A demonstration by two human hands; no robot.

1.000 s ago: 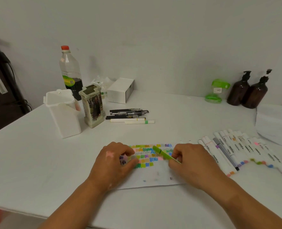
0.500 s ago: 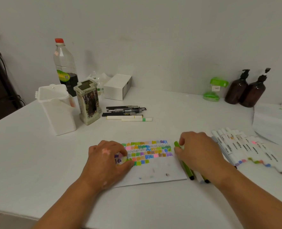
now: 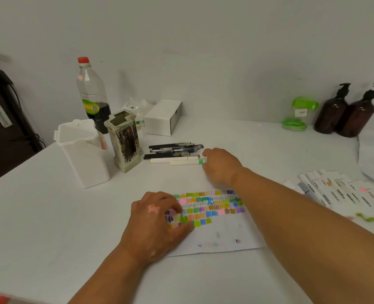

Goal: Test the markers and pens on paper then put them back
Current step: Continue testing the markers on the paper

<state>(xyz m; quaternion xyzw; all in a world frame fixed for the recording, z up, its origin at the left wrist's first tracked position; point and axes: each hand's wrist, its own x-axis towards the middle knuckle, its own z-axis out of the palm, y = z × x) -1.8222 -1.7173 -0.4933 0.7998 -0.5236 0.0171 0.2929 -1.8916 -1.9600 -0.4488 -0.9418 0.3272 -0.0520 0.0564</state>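
A white sheet of paper (image 3: 221,235) covered with coloured swatches lies before me. My left hand (image 3: 153,220) rests on its left edge with bent fingers, pressing it down. My right hand (image 3: 222,166) reaches over the paper's far edge to a white marker with a green band (image 3: 186,162); thumb and fingers close round its right end. Beside it lie another white marker (image 3: 172,159) and several black pens (image 3: 172,148). A row of white markers (image 3: 335,189) lies at the right. My right forearm hides the green marker.
A white lidded holder (image 3: 83,154) and a scribbled-on pen pot (image 3: 125,141) stand at the left, with a clear bottle (image 3: 92,95) and a white box (image 3: 163,117) behind. Two brown pump bottles (image 3: 344,113) and a green-lidded jar (image 3: 298,115) stand by the wall.
My right hand set the green marker down to the right of the paper, then moved forward to the white marker by the black pens. My left hand stayed on the paper.
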